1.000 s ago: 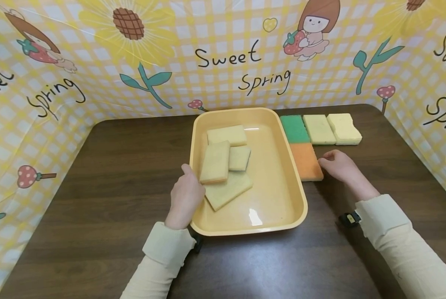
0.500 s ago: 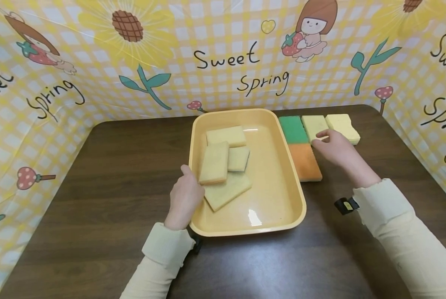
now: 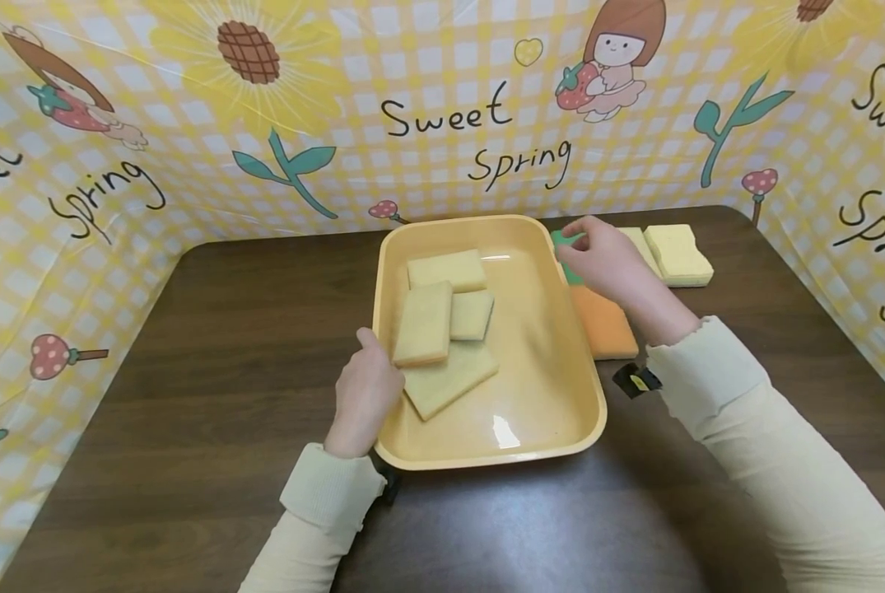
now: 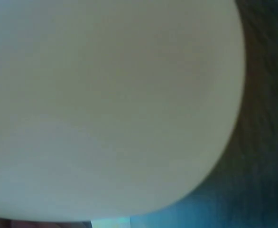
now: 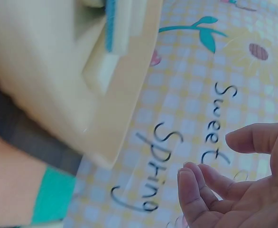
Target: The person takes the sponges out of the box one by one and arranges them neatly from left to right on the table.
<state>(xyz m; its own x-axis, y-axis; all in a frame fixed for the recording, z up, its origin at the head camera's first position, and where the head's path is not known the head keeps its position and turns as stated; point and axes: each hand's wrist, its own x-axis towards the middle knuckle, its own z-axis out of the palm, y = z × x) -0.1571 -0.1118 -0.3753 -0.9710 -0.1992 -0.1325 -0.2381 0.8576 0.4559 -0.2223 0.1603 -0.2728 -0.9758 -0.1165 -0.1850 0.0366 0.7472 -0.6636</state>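
A yellow tray (image 3: 546, 371) with several pale yellow sponges (image 3: 423, 321) inside stands mid-table. My left hand (image 3: 368, 391) grips the tray's left rim, its fingers partly hidden; in the left wrist view the blurred tray (image 4: 115, 109) fills most of the picture. My right hand (image 3: 601, 259) is over the green sponge (image 3: 566, 239) beside the tray's far right corner and partly covers it. In the right wrist view this hand (image 5: 229, 190) holds nothing, its fingers loosely bent and the thumb apart. An orange sponge (image 3: 605, 321) lies below the green one, against the tray.
Two more pale sponges lie to the right of the green one: one partly hidden sponge (image 3: 640, 247) and one wavy-edged sponge (image 3: 679, 251). The dark wooden table (image 3: 212, 371) backs onto a checked, printed cloth (image 3: 442, 66) that also rises at both sides.
My right hand has moved from beside the orange sponge, up past the pale sponge, then left to the green sponge. The left hand, tray and sponges stay put.
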